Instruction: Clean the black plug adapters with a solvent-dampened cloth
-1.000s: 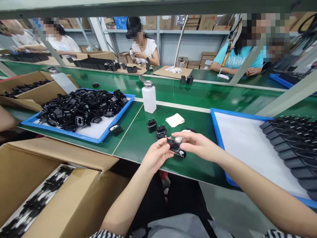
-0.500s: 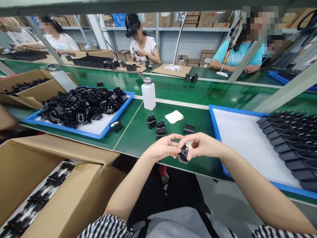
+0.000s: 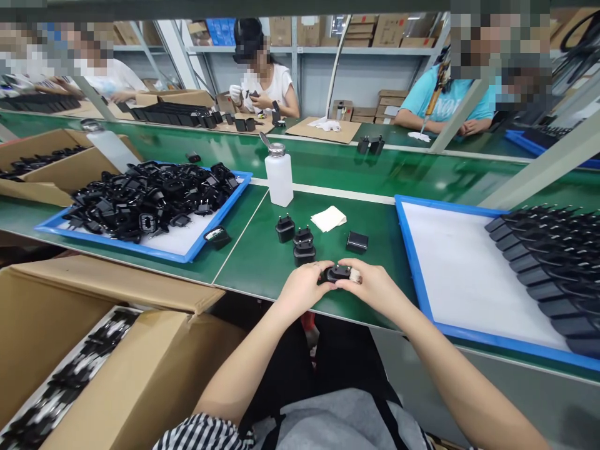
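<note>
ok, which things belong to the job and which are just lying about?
Likely the job: black adapter held in left hand and right hand; pale wad; three upright adapters; right tray.

Apparently just lying about: far white bundle; shelf cartons.

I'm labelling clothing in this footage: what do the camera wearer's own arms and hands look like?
Both the left hand and right hand are ungloved, and both forearms are bare. A black-and-white striped sleeve covers the upper left arm, ending near the elbow; no sleeve shows clearly on the right. No watch or bracelet is visible at either wrist.
</note>
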Demonstrator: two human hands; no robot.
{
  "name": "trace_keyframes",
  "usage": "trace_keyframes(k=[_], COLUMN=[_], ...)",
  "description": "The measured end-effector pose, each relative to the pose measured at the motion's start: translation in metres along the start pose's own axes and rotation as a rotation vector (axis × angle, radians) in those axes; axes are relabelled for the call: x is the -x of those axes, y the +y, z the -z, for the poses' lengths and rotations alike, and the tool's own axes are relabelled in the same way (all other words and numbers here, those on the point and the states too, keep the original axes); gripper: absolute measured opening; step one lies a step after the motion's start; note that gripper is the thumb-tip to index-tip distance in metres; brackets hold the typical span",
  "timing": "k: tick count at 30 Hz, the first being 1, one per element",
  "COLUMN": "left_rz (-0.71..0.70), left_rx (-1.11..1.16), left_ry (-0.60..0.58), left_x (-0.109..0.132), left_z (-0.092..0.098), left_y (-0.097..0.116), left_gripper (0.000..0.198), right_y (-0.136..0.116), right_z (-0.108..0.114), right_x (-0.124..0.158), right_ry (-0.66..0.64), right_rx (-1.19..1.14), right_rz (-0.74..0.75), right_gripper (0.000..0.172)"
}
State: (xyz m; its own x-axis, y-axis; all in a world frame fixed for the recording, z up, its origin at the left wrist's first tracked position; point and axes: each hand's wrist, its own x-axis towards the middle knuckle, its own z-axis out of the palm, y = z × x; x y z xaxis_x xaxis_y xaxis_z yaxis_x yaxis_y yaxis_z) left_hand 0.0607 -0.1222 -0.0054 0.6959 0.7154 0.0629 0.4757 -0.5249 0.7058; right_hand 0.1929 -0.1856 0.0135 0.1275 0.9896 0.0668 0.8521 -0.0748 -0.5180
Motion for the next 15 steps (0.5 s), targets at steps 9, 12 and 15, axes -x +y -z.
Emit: trace_keyframes(k=[9,12,15], left_rz=[0.054,0.049,0.041], left_rx=[-0.046,-0.051,-0.052], left_ry=[0.057,0.060,0.056], left_x=[0.001,0.001,0.001], left_z=[-0.004,-0.006,-0.006], left_y=[-0.004,-0.004,-0.003], left_gripper=[0.037,0.036,0.036], right_y=[0.004,0.005,0.008], right_z=[0.002,-0.003,-0.007], right_x=[0.002,0.005,0.006], right_ry=[0.026,0.120,0.178], right_rx=[0.090,0.130,0.097], right_rz=[0.040,0.052,0.103], right_gripper=[0.015,0.016,0.016])
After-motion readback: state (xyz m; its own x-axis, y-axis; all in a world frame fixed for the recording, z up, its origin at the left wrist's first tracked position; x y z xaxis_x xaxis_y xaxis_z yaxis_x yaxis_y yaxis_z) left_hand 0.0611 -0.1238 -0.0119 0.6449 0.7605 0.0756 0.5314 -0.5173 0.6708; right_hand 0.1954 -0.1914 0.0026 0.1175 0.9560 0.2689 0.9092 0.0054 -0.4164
